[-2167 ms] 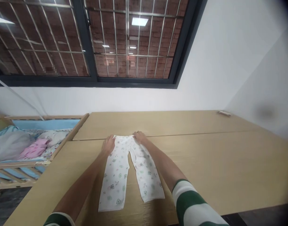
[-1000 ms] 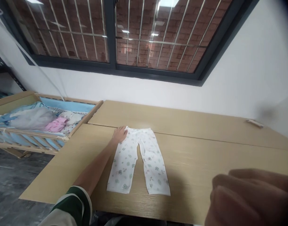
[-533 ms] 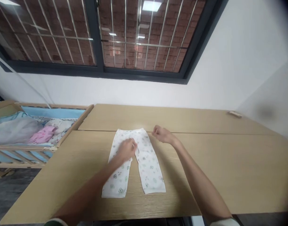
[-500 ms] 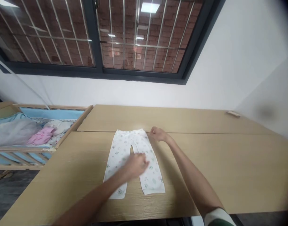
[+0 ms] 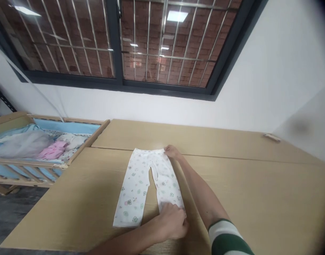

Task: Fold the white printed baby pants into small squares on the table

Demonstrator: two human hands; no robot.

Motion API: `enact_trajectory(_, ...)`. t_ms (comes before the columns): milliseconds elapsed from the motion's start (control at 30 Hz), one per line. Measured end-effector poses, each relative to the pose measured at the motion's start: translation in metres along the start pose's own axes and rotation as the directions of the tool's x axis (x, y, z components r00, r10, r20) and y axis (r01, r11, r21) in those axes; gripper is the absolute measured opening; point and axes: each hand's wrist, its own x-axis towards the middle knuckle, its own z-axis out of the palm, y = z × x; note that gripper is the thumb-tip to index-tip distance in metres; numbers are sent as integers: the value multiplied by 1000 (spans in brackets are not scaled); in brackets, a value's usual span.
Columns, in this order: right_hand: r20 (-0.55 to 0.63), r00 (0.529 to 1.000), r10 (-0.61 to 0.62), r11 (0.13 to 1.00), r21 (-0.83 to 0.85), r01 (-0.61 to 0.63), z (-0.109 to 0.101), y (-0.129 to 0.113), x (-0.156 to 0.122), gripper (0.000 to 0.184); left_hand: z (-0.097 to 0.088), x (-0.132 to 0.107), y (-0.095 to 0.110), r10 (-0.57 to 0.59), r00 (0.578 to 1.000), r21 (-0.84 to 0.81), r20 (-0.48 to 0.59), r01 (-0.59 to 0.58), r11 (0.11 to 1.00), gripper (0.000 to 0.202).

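A pair of white baby pants (image 5: 135, 187) with small green and pink prints lies flat on the wooden tabletop, waistband away from me and legs toward me. My right hand (image 5: 173, 152) pinches the right corner of the waistband. Reaching across from the lower left, my left hand (image 5: 173, 220) is closed at the bottom of the right leg and covers most of that hem. Its fingertips are partly hidden, but they appear to grip the cloth. The left leg lies untouched.
Left of the wooden table (image 5: 72, 198) stands a wooden crib (image 5: 98, 132) with blue lining, holding a pink cloth (image 5: 54, 150) and pale bedding. Behind are a white wall and a barred window (image 5: 120, 85). A small pale object (image 5: 272, 137) lies at the far right back edge.
My left hand has moved from over the middle of the pants down to the right leg's hem. My right hand has shifted slightly left onto the waistband corner.
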Motion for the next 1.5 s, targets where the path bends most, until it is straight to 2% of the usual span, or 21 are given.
enact_trajectory(100,-16,999,-33,997,69,34,-1,-13,-1,13,-12,-19,4,-69,993,-65,-96,63,996,26)
enact_trajectory(167,-21,998,-62,992,107,63,1,-30,1,18,-22,-40,4,-85,989,-160,-119,65,985,30)
enact_trajectory(233,-24,996,-84,988,126,87,9,-53,7,23,-33,-67,0,-138,976,-322,-167,79,943,34)
enact_trajectory(333,-22,994,-106,988,113,108,35,-90,17,29,-46,-112,-19,-299,918,-561,-259,109,821,41)
enact_trajectory(400,-13,993,-117,990,82,118,60,-112,20,30,-48,-140,-40,-378,872,-593,-311,134,794,46)
enact_trajectory(567,23,990,-141,989,-50,142,116,-147,11,25,-38,-183,-98,-502,768,-480,-397,293,827,49)
enact_trajectory(667,50,984,-173,976,-125,178,130,-155,-2,20,-35,-198,-119,-515,671,-218,-534,479,850,38)
enact_trajectory(733,67,971,-228,958,-164,236,132,-159,-17,19,-37,-204,-123,-394,632,45,-667,562,826,30)
enact_trajectory(800,98,945,-311,927,-189,324,129,-162,-40,23,-39,-204,-120,-139,632,290,-763,526,799,22)
enact_trajectory(867,184,871,-455,858,-173,485,124,-162,-74,32,-39,-197,-111,131,636,481,-761,417,771,25)
enact_trajectory(900,251,802,-542,800,-139,583,121,-162,-93,39,-37,-192,-107,230,632,548,-740,368,751,31)
enact_trajectory(933,346,660,-667,687,-55,724,117,-160,-114,48,-33,-186,-103,307,622,599,-720,334,728,36)
enact_trajectory(967,427,506,-749,577,46,816,114,-157,-134,57,-28,-181,-101,362,612,636,-703,314,705,39)
enact_trajectory(1000,488,384,-784,502,133,855,110,-152,-153,62,-21,-175,-100,403,609,667,-683,296,684,39)
enact_trajectory(1033,535,293,-793,456,202,866,108,-146,-169,64,-14,-171,-102,432,612,692,-663,281,665,38)
enact_trajectory(1067,574,238,-784,443,248,861,106,-138,-182,66,-7,-168,-105,447,617,709,-648,274,650,37)
enact_trajectory(1100,608,211,-765,451,273,850,106,-129,-192,66,0,-166,-109,452,628,721,-634,267,639,34)
enact_trajectory(1200,683,220,-697,509,255,822,113,-99,-194,63,10,-165,-120,496,637,771,-590,262,581,32)
enact_trajectory(1300,681,295,-670,512,137,848,124,-75,-163,59,4,-166,-123,549,644,832,-532,281,478,40)
enact_trajectory(1400,618,454,-641,541,-55,839,130,-65,-110,62,-3,-166,-125,562,686,880,-462,274,389,53)
enact_trajectory(1500,528,625,-575,592,-259,764,126,-64,-50,65,-2,-166,-130,573,707,908,-415,278,315,56)
